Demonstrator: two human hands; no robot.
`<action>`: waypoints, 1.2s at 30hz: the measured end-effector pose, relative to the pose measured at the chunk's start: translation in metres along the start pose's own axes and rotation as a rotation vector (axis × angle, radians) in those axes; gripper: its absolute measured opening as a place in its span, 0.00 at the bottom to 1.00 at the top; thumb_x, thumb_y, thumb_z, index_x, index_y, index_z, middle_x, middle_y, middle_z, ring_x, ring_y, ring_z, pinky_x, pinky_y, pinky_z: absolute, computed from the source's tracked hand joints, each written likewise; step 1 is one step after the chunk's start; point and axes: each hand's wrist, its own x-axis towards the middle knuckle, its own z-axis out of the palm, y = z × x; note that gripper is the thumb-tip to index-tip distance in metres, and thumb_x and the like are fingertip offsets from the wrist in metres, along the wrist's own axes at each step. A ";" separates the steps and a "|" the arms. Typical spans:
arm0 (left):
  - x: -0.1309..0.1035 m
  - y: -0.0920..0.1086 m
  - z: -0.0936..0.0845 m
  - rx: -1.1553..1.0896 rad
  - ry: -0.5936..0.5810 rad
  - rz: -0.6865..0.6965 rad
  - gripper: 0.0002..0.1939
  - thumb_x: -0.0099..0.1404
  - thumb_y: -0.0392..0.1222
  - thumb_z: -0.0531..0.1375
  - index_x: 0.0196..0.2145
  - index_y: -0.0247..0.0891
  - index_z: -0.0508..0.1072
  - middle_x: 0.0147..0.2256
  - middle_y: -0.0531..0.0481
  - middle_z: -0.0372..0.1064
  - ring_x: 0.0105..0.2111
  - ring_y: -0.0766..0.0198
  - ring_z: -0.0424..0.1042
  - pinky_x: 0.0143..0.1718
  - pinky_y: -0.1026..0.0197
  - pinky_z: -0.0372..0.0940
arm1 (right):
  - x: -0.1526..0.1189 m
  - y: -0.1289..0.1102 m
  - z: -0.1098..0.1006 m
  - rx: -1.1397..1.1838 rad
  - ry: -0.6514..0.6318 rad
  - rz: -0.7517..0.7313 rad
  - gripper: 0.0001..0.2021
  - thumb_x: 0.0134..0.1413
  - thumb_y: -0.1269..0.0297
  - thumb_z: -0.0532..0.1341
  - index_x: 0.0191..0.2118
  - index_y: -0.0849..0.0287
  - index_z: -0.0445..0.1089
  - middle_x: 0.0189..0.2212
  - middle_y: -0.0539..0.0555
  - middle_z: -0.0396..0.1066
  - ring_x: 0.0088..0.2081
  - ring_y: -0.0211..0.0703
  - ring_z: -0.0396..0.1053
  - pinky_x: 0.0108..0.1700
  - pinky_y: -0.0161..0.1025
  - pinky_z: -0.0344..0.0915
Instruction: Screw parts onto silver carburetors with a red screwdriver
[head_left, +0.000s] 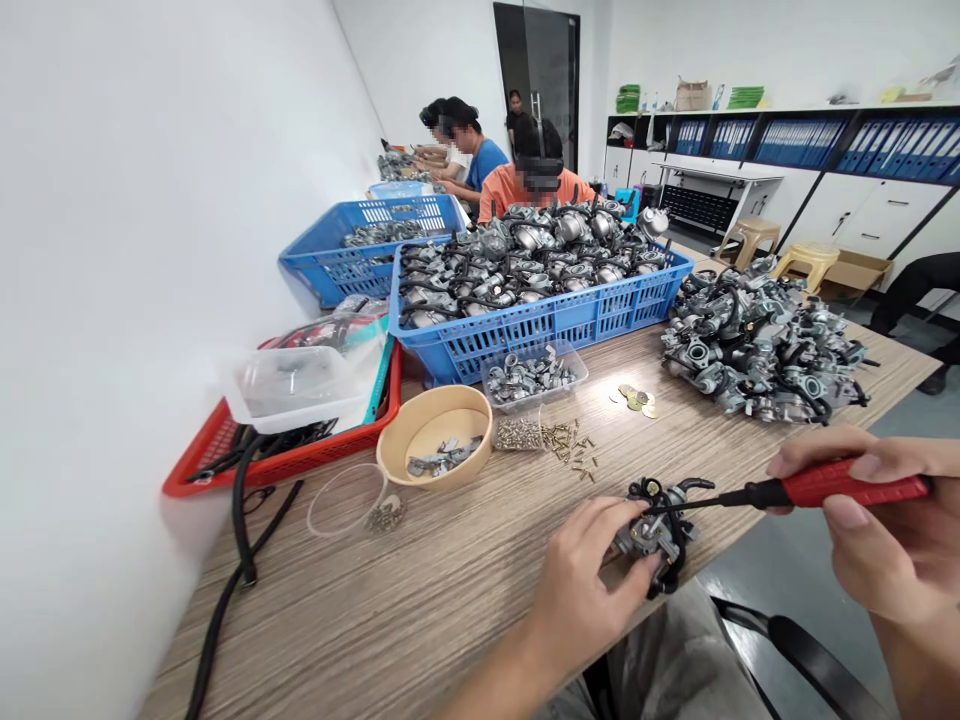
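A carburetor (646,538) with black hoses rests near the table's front edge. My left hand (581,570) grips it from the left, thumb and fingers round its body. In my right hand (877,520) is a red-handled screwdriver (855,485), held level with its dark shaft pointing left. The shaft reaches over the top of the carburetor; its tip is near my left fingertips, and I cannot tell exactly what it touches. Small brass screws (574,445) lie loose beyond the carburetor, beside a small clear tub (519,432) full of them.
A blue crate (540,325) heaped with carburetors stands behind, and another carburetor pile (765,345) lies at right. A clear box (534,375) of metal parts, brass discs (636,398), a yellow bowl (435,430) and a red tray (285,465) are nearby. Co-workers (536,180) sit beyond.
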 end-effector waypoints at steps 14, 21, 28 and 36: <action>-0.001 -0.002 0.004 -0.039 -0.029 -0.060 0.15 0.66 0.36 0.63 0.50 0.41 0.73 0.45 0.47 0.78 0.44 0.56 0.77 0.46 0.52 0.73 | 0.051 -0.042 0.027 -0.159 -0.502 -0.259 0.16 0.47 0.79 0.60 0.40 0.52 0.64 0.29 0.52 0.77 0.25 0.44 0.78 0.23 0.38 0.76; -0.001 -0.002 0.005 -0.045 -0.024 -0.058 0.16 0.63 0.35 0.63 0.49 0.41 0.73 0.45 0.48 0.79 0.44 0.56 0.77 0.45 0.52 0.73 | 0.052 -0.038 0.028 -0.133 -0.476 -0.267 0.16 0.47 0.79 0.61 0.40 0.51 0.65 0.28 0.52 0.78 0.25 0.44 0.77 0.23 0.37 0.75; 0.000 0.000 0.003 -0.044 -0.018 -0.050 0.16 0.63 0.35 0.64 0.49 0.41 0.73 0.44 0.48 0.79 0.44 0.56 0.77 0.45 0.54 0.72 | 0.053 -0.036 0.027 -0.174 -0.581 -0.260 0.17 0.50 0.79 0.59 0.43 0.53 0.61 0.30 0.53 0.76 0.25 0.41 0.77 0.24 0.35 0.73; -0.002 -0.002 0.005 -0.033 -0.008 -0.042 0.16 0.63 0.35 0.64 0.50 0.42 0.72 0.44 0.48 0.79 0.43 0.56 0.77 0.44 0.54 0.72 | 0.069 -0.051 0.037 -0.585 -0.672 -0.480 0.06 0.65 0.70 0.61 0.44 0.55 0.63 0.22 0.44 0.72 0.18 0.34 0.66 0.21 0.33 0.60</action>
